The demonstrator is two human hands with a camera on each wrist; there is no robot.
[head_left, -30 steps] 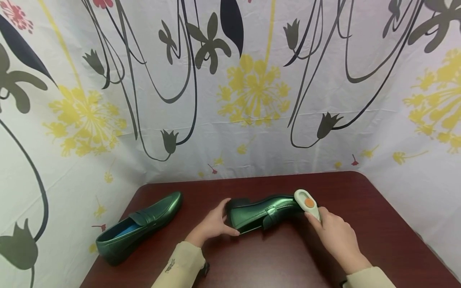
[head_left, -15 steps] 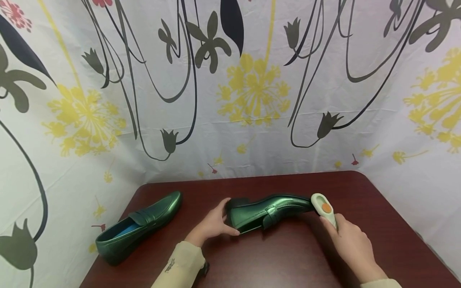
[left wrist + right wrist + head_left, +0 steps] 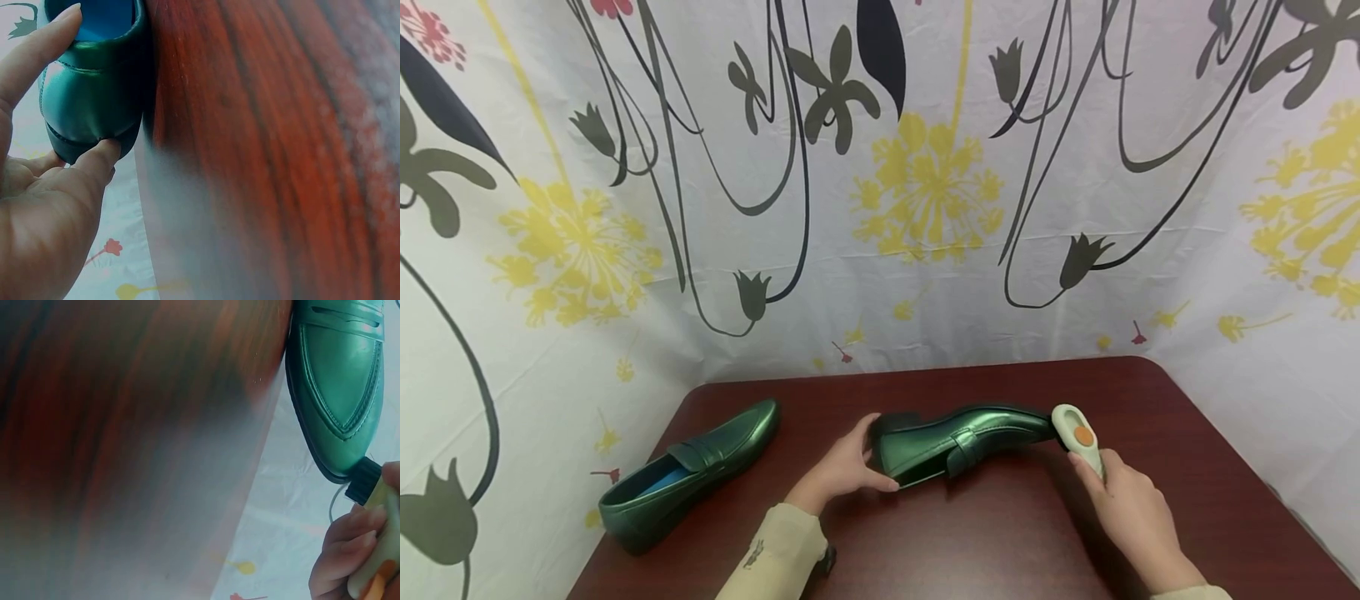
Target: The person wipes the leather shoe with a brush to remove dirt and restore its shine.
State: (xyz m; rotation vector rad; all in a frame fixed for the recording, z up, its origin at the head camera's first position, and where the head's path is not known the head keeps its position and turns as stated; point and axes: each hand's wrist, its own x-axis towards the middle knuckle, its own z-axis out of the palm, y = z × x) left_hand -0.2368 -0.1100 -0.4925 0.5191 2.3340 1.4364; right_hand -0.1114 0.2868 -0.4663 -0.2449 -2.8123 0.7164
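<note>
A shiny green loafer lies on its side in the middle of the head view, sole facing the wall and toe pointing right. My left hand grips it by the heel, thumb at the opening's edge and fingers under the heel block, as the left wrist view shows. A pale green brush with an orange spot on its handle is held in my right hand. Its dark bristles meet the tip of the toe in the right wrist view.
The matching green loafer stands upright at the table's left side, blue insole showing. Both shoes are on a dark red wooden table. White flower-printed cloth hangs around its back and sides.
My right hand has moved the brush rightward along the loafer's front, from behind the toe to its tip, mostly in the first half second. The left hand and loafer keep their place.
</note>
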